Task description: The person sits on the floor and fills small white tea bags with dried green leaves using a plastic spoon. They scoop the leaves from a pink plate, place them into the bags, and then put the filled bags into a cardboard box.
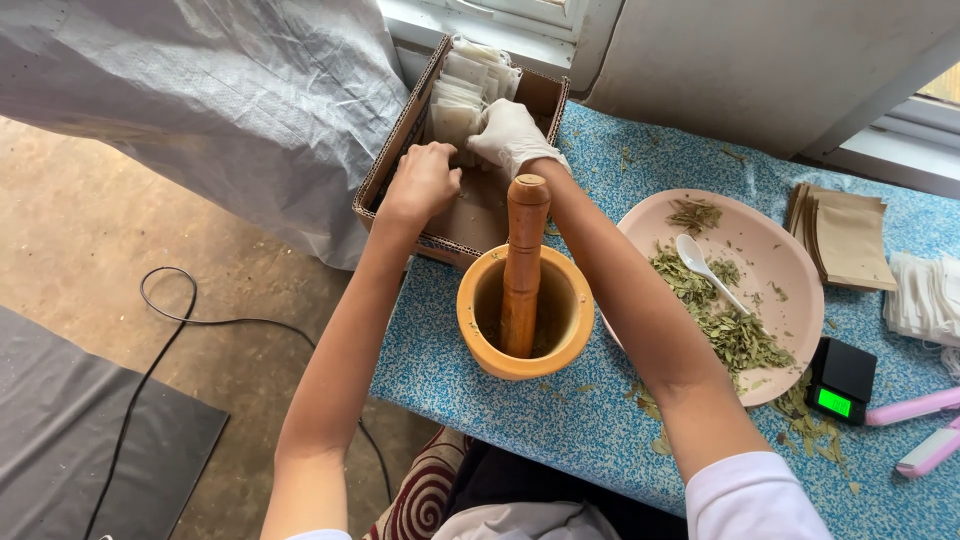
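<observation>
Room: bare concrete floor (90, 220) on the left with a black cable (165, 310) looping across it, a grey tarp (220, 90) hanging beside the table, window frames along the top.
Surface: blue speckled tabletop (520, 420), dusted with leaf crumbs near the front edge.
Box: a cardboard box (395, 150) sits at the far left corner of the table — inside it, a row of small white sachets (465, 85) stands on edge at the far end.
Left hand: bare left hand (420, 180) reaches into the box, fingers curled downward just short of the sachets; whether they pinch anything, cannot tell.
Right hand: white-gloved right hand (510, 135) is in there too, fingers bent and resting against the nearest sachets, touching them — a firm grip is not clear.
Arms: both forearms stretched forward, passing either side of the mortar.
Mortar: wooden mortar (480, 330) at centre, pestle (522, 260) standing upright in it.
Plate: pink plate (790, 290) on the right, with dried green leaves (735, 335) and a white spoon (700, 262).
Far right: brown paper envelopes (845, 235), a small black scale (842, 378), two pink tools (925, 430).
</observation>
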